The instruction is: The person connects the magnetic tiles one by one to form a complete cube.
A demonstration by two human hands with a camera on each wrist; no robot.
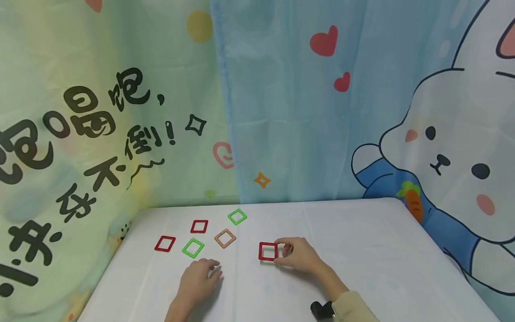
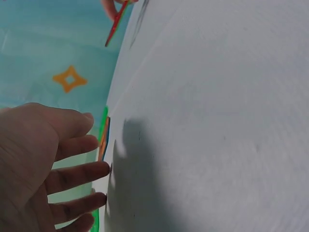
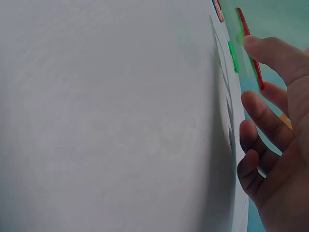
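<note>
Between thumb and fingers, my right hand [image 1: 299, 256] pinches a red square frame [image 1: 268, 243] by its right side. Edge-on in the right wrist view, that red frame [image 3: 258, 73] shows as a thin strip over the white table. My left hand [image 1: 196, 282] holds nothing; its fingers are spread and loosely bent, low over the table. Just beyond its fingertips lies a green square frame [image 1: 199, 242], with an orange square frame [image 1: 220, 233] to the right of that one.
Two more red frames, one at the far left [image 1: 162, 250] and one behind the near green frame [image 1: 198, 232], lie on the white table [image 1: 362, 250]. Another green frame [image 1: 241, 220] lies near the back edge. A printed curtain [image 1: 281, 134] hangs behind the table.
</note>
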